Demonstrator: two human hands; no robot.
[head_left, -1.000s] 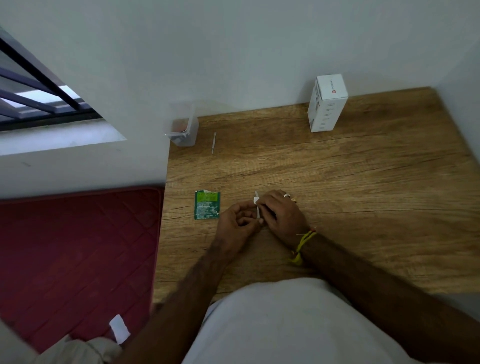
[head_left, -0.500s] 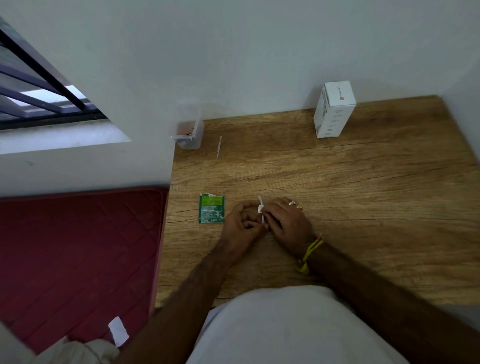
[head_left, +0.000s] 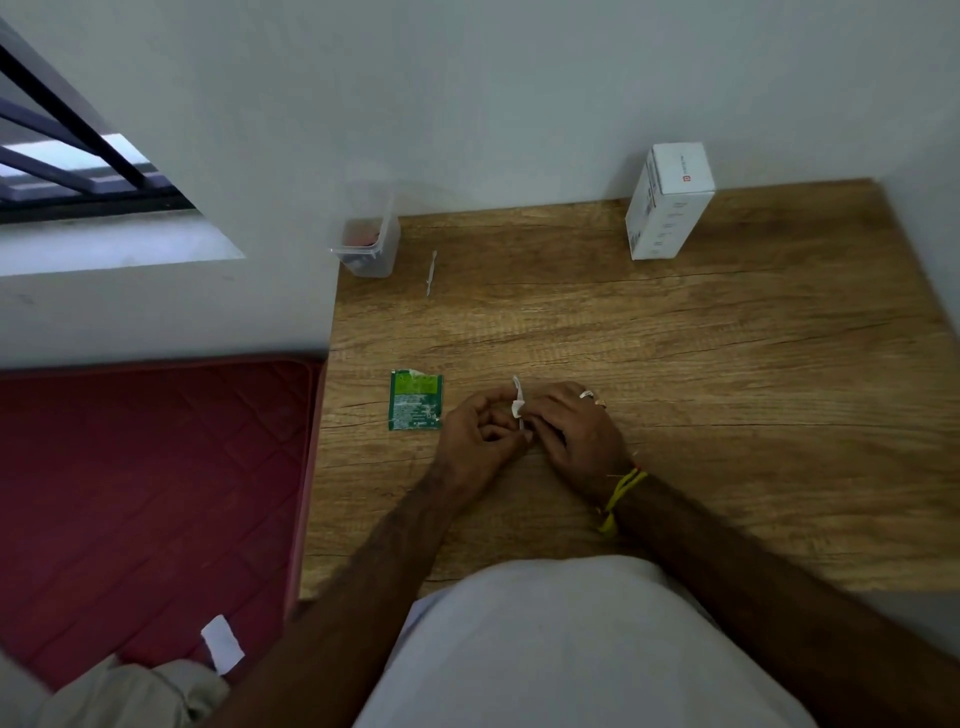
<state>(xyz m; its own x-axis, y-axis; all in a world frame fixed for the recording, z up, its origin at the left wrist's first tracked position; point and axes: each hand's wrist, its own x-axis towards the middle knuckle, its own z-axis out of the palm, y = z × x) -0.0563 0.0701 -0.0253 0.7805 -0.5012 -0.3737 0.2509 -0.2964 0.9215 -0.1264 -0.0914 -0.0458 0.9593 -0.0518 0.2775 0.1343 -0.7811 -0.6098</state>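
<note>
My left hand (head_left: 475, 434) and my right hand (head_left: 574, 428) meet over the wooden table (head_left: 701, 364), near its left half. Between their fingertips they pinch a small white strip (head_left: 518, 404) that stands up from the fingers, with a thin stick part running down between the hands. A torn green sachet (head_left: 415, 400) lies flat on the table just left of my left hand. My right hand wears rings and a yellow thread on the wrist.
A white carton box (head_left: 667, 202) stands at the back by the wall. A clear plastic container (head_left: 368, 244) sits at the back left corner, with a thin white sliver (head_left: 430, 273) lying beside it. A red mattress (head_left: 156, 483) lies left of the table.
The hands have stayed together on the white strip, with only small finger shifts. The camera has tilted a little, so the table sits lower in view.
</note>
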